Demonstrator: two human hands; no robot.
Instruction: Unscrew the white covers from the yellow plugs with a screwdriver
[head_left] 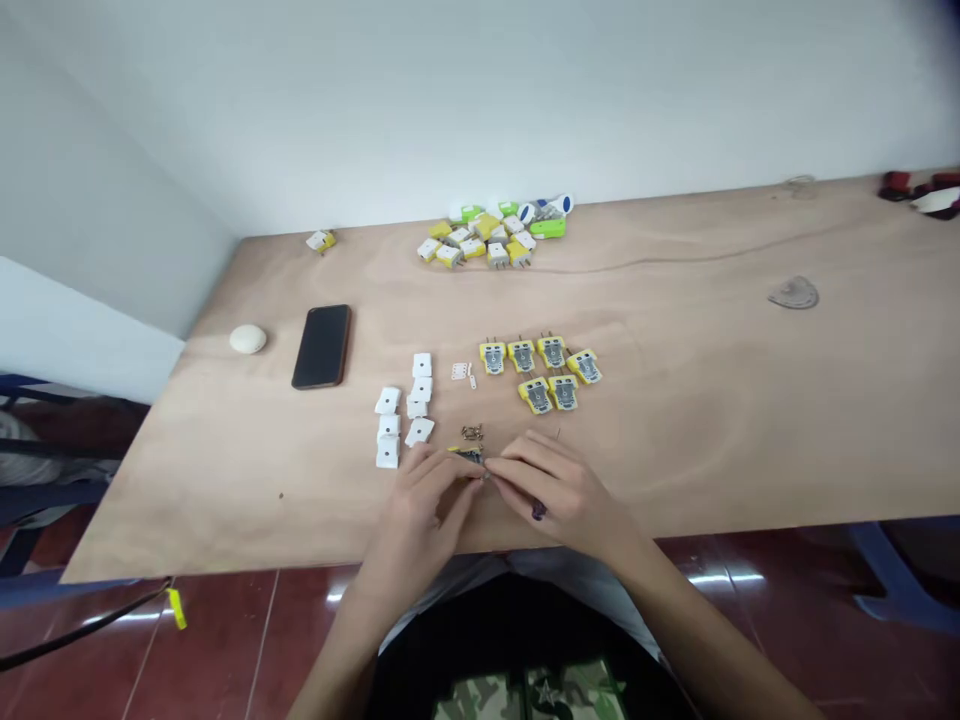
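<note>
My left hand [421,498] and my right hand [561,490] meet near the table's front edge, fingertips pinched together on something too small to make out. A yellow plug half [469,455] with its grey inside up lies just beyond the left fingers, partly covered by them. Under my right fingers shows a small dark purple thing [538,510]; its kind is unclear. Small brass screws [472,433] are heaped just past the hands. Farther off, several open yellow plug halves [551,351] lie with prongs pointing away. White plug covers [388,452] stand in two columns to the left.
Small white flat pieces [460,371] lie mid-table. A pile of yellow and white plugs [474,243] sits by the wall, with a green piece [548,229] beside it. Left are a phone [322,347], a white oval object [247,339] and a lone plug [321,241]. A grey flat piece [795,293] lies right.
</note>
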